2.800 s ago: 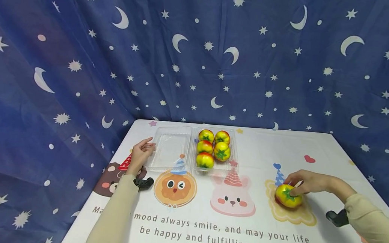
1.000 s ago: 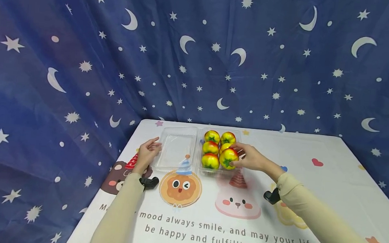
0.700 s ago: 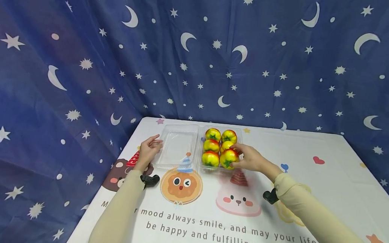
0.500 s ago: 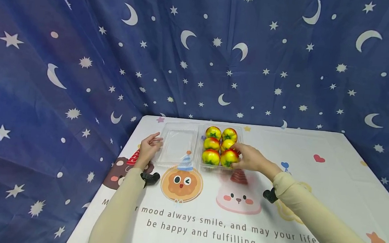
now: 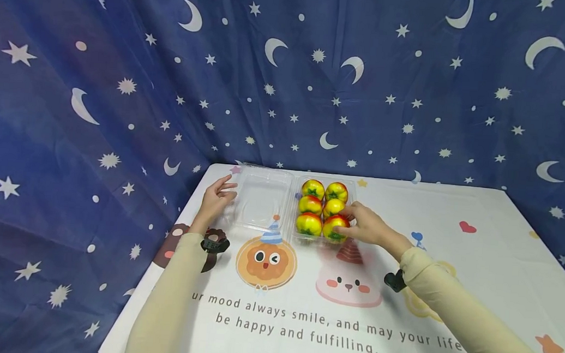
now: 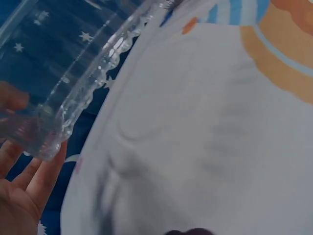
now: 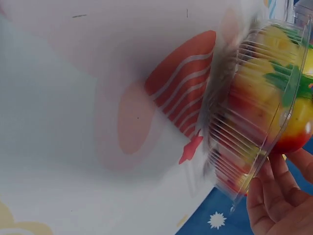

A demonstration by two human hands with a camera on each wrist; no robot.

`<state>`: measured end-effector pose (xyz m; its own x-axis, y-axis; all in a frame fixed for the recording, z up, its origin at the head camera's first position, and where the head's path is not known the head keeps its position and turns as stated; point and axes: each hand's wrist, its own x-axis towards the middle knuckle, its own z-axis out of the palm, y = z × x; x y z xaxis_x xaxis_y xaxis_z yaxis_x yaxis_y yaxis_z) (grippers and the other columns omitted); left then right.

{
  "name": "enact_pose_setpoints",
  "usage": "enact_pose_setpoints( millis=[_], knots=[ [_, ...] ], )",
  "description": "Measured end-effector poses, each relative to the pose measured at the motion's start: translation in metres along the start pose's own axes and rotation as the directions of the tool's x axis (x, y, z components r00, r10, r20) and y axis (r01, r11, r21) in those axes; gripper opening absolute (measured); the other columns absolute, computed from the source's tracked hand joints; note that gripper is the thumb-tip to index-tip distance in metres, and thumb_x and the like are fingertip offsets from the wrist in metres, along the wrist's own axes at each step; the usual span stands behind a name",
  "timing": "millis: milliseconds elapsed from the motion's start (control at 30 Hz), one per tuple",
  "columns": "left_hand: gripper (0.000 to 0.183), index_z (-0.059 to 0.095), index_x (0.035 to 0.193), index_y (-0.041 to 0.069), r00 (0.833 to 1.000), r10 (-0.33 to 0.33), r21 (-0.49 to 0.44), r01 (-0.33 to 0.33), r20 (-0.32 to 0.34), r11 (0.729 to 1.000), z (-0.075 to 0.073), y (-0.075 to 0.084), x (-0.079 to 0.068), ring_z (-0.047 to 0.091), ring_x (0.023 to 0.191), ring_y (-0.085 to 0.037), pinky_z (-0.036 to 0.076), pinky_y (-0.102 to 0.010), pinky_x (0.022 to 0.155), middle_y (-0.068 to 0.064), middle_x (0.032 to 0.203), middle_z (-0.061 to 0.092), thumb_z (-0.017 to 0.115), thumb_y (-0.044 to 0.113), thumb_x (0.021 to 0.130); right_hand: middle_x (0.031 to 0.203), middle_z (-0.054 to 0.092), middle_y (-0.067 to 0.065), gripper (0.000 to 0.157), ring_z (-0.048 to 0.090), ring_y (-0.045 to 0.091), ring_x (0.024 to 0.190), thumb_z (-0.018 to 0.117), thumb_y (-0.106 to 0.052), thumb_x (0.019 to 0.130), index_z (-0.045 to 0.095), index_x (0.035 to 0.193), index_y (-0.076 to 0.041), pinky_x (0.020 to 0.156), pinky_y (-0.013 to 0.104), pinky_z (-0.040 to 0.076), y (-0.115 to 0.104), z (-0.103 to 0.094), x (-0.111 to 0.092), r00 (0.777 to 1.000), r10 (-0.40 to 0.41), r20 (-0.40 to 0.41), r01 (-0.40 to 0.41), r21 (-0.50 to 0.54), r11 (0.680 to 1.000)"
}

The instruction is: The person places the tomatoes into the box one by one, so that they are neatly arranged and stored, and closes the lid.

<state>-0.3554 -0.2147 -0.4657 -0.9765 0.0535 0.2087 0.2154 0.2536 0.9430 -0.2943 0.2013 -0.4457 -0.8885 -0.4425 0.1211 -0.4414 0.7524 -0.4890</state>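
Note:
A clear plastic clamshell box lies open at the back of the table, with yellow-red, tomato-like fruits with green leafy tops in two columns. My right hand has thumb and fingers around the front right fruit, which sits in the box. In the right wrist view its fingers reach past the box's ribbed wall to that fruit. My left hand is at the outer left edge of the box's lid. The left wrist view has the lid's rim between thumb and fingers, tilted up.
The white tablecloth carries printed cartoon figures and lettering. A dark blue curtain with moons and stars hangs right behind the table and along its left side. A black strap device sits on each wrist.
My right hand has carried a fruit from the table's right side into the box's front right place. My left hand has shifted slightly back, and the lid's outer edge has risen a little.

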Motion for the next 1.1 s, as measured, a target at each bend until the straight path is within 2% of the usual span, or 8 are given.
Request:
enact_pose_setpoints(
  millis=[100,300,400,500,600,733,933,1100],
  knots=[
    [0.061,0.038,0.150,0.002,0.999,-0.003,0.006,0.003,0.035,1.000,-0.002,0.023,-0.002,0.059,0.112,-0.041,0.054,-0.022,0.078,-0.029,0.135,0.054,0.060,-0.001,0.093,0.105,0.060,0.015,0.052,0.061,0.034,0.095,0.077,-0.034,0.083,0.067,0.120,0.001,0.081,0.045,0.053,0.000,0.000,-0.001,1.000,0.005,0.003,-0.005,-0.020,1.000],
    [0.067,0.033,0.154,0.009,0.997,-0.013,-0.029,0.016,0.079,0.999,-0.002,0.019,0.010,0.056,0.117,-0.043,0.056,-0.038,0.087,-0.027,0.141,0.050,0.061,0.002,0.094,0.102,0.062,0.013,0.048,0.060,0.033,0.094,0.078,-0.033,0.083,0.068,0.115,0.001,0.080,0.045,0.052,0.005,0.001,-0.004,0.999,-0.012,-0.030,0.012,-0.010,1.000],
    [0.068,0.031,0.155,0.014,0.996,0.000,-0.046,0.004,0.085,0.999,-0.002,0.015,0.016,0.055,0.120,-0.042,0.056,-0.035,0.086,-0.024,0.144,0.048,0.061,0.006,0.095,0.104,0.063,0.015,0.044,0.060,0.033,0.096,0.077,-0.029,0.084,0.068,0.113,0.003,0.084,0.048,0.052,0.007,-0.001,-0.006,0.997,-0.030,-0.078,0.032,0.021,0.999],
    [0.068,0.031,0.155,0.013,0.996,0.036,-0.055,-0.032,0.081,0.998,-0.002,0.021,0.018,0.054,0.119,-0.044,0.057,-0.027,0.080,-0.026,0.143,0.048,0.061,0.006,0.095,0.107,0.063,0.020,0.041,0.059,0.035,0.099,0.075,-0.026,0.086,0.067,0.113,0.005,0.086,0.050,0.052,0.010,-0.003,-0.009,0.993,-0.032,-0.115,0.038,0.046,0.998],
    [0.067,0.031,0.155,0.007,0.994,0.065,-0.079,-0.058,0.090,0.995,-0.003,0.035,0.015,0.053,0.119,-0.047,0.058,-0.028,0.078,-0.031,0.142,0.046,0.060,0.003,0.095,0.111,0.060,0.023,0.041,0.057,0.039,0.104,0.075,-0.025,0.087,0.067,0.114,0.005,0.087,0.051,0.052,0.011,-0.004,-0.011,0.992,-0.018,-0.126,0.026,0.063,0.998],
    [0.067,0.029,0.153,0.001,0.989,0.091,-0.063,-0.084,0.119,0.994,-0.004,0.060,0.008,0.052,0.120,-0.048,0.057,-0.036,0.085,-0.032,0.141,0.046,0.059,0.001,0.095,0.118,0.056,0.024,0.041,0.055,0.043,0.110,0.073,-0.025,0.088,0.067,0.115,0.004,0.088,0.054,0.051,0.013,-0.006,-0.014,0.990,0.013,-0.141,-0.003,0.072,0.997],
    [0.065,0.028,0.153,0.000,0.973,0.168,0.018,-0.173,0.158,0.985,-0.004,0.088,-0.001,0.050,0.125,-0.046,0.054,-0.031,0.089,-0.031,0.141,0.048,0.059,0.003,0.096,0.124,0.055,0.028,0.040,0.054,0.045,0.114,0.071,-0.025,0.089,0.067,0.115,0.006,0.091,0.057,0.050,0.017,-0.006,-0.016,0.989,0.018,-0.144,-0.005,0.090,0.996],
    [0.065,0.030,0.153,0.000,0.950,0.254,0.073,-0.271,0.179,0.960,0.000,0.107,-0.004,0.047,0.127,-0.046,0.046,-0.049,0.101,-0.030,0.140,0.049,0.060,0.005,0.096,0.124,0.056,0.030,0.039,0.055,0.045,0.113,0.068,-0.026,0.091,0.066,0.114,0.006,0.091,0.059,0.050,0.019,-0.004,-0.019,0.991,0.015,-0.132,-0.002,0.103,0.995]
  ],
)
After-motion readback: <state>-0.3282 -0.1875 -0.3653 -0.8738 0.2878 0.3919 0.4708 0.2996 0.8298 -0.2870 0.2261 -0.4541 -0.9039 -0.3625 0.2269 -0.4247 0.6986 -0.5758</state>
